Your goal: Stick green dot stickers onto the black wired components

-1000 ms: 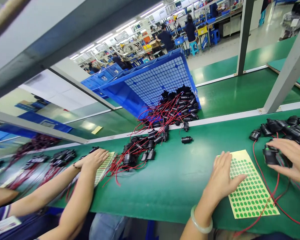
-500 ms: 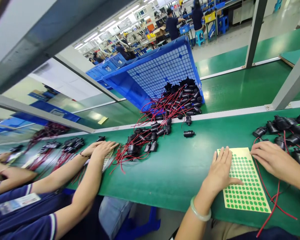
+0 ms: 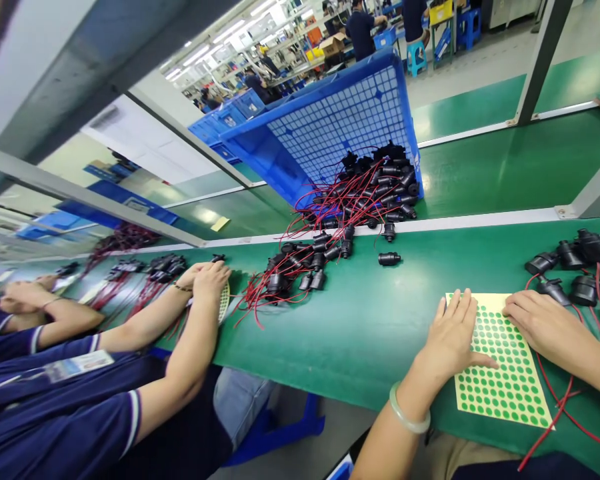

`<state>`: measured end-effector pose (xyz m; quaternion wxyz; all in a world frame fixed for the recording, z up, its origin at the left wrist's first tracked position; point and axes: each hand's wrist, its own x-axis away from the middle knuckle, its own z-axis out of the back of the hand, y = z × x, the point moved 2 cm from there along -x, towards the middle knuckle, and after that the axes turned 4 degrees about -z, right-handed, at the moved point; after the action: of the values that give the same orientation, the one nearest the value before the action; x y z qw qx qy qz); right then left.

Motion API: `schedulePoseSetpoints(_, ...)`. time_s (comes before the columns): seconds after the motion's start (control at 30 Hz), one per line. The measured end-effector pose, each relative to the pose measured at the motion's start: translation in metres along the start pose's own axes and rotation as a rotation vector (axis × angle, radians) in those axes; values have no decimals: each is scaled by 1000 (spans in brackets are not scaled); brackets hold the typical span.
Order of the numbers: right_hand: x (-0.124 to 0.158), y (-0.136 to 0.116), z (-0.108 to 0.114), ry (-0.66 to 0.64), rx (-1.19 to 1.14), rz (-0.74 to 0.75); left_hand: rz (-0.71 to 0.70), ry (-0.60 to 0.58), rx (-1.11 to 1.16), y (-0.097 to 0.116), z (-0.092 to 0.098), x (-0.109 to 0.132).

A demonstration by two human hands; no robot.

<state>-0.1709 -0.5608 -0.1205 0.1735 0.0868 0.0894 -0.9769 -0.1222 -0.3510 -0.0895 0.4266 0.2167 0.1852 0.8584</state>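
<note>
A yellow sheet of green round stickers point(image 3: 505, 373) lies on the green belt point(image 3: 370, 320) in front of me. My left hand point(image 3: 453, 340) lies flat on the sheet's left edge, fingers stretched out, a pale bangle on the wrist. My right hand point(image 3: 543, 323) rests on the sheet's upper right corner, fingers curled down onto the stickers; whether it pinches one I cannot make out. Black cylindrical parts with red wires point(image 3: 575, 263) are heaped just beyond my right hand.
A tilted blue crate point(image 3: 330, 133) spills more black parts with red wires point(image 3: 340, 227) onto the belt. One loose part point(image 3: 389, 258) lies alone. A co-worker's arms point(image 3: 180, 320) work at a second sticker sheet to the left; another person sits beyond.
My right hand left the black part and its wires and came over to the sticker sheet's upper right corner. My left hand stayed on the sheet. The view shifted left and down.
</note>
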Motion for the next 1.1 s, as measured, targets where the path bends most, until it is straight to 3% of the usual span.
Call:
schedulePoseSetpoints(0.23, -11, 8, -6, -58, 14, 72, -31, 27, 6, 5, -1, 5)
schedulePoseSetpoints(0.37, -8, 11, -13, -62, 15, 77, -81, 19, 11, -1, 19, 9)
schedulePoseSetpoints(0.47, -5, 12, -14, -46, -72, 62, 28, 141, -101, -30, 57, 10)
schedulePoseSetpoints(0.6, -4, 10, -2, -7, -302, -7, 321, 383, -263, -92, 108, 9)
schedulePoseSetpoints(0.7, -10, 6, 17, 71, -499, -112, 368, 426, -247, -127, 120, 8)
schedulePoseSetpoints(0.77, -16, 0, 30, 108, -634, -193, 346, 457, -222, -134, 118, 9)
schedulePoseSetpoints(0.87, -30, -13, 50, 144, -797, -285, 277, 533, -147, -118, 107, 12)
schedulePoseSetpoints(1.0, -51, -40, 75, 217, -922, -313, 240, 687, -15, -73, 90, 17)
schedulePoseSetpoints(1.1, -64, -62, 88, 259, -962, -330, 212, 827, 289, -42, 78, 18)
